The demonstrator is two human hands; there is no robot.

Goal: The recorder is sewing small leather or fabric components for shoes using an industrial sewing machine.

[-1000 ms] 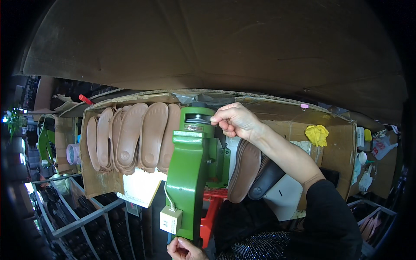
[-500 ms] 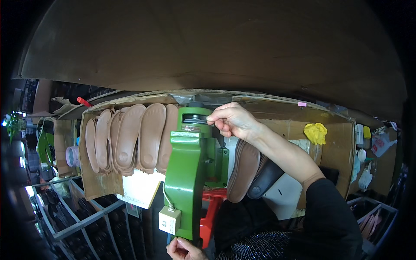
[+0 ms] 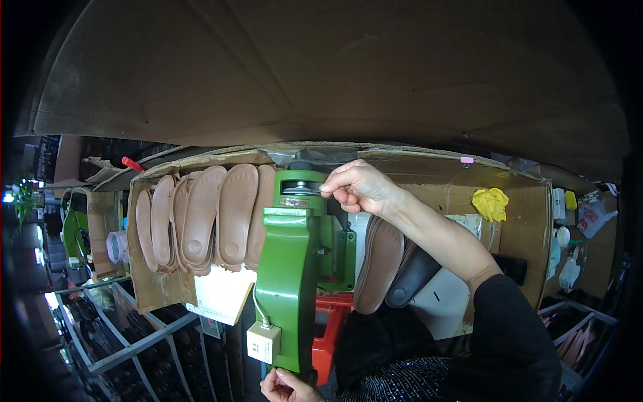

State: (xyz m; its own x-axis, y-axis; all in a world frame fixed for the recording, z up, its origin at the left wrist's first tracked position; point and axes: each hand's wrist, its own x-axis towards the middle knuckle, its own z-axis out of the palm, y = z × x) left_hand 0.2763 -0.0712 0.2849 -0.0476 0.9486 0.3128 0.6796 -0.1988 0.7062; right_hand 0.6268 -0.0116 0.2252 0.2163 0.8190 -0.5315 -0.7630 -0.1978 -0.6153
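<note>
A green machine (image 3: 288,261) stands upright in front of me, with a metal wheel (image 3: 301,189) set in the slot at its top. My right hand (image 3: 358,189) is closed at the wheel's right edge, thumb and forefinger pinching the rim and the other fingers curled. At the machine's lower end, my left hand (image 3: 289,387) has its fingertips pressed together; whatever they hold is hidden. A white box (image 3: 263,342) with a cable sits on the machine's lower left side. Right of the machine lie a stack of brown shoe soles (image 3: 378,264) and a black sole (image 3: 410,275).
Several brown soles (image 3: 234,214) stand in a row along the left of the cardboard box (image 3: 544,234). A crumpled yellow cloth (image 3: 490,204) and a dark flat object (image 3: 511,268) lie at right. Below the machine is a red plastic stool (image 3: 328,335); a metal rack (image 3: 134,345) stands lower left.
The whole view has shifted slightly. My right hand stays at the wheel, which looks a little differently tilted, and my left hand remains at the machine's lower end.
</note>
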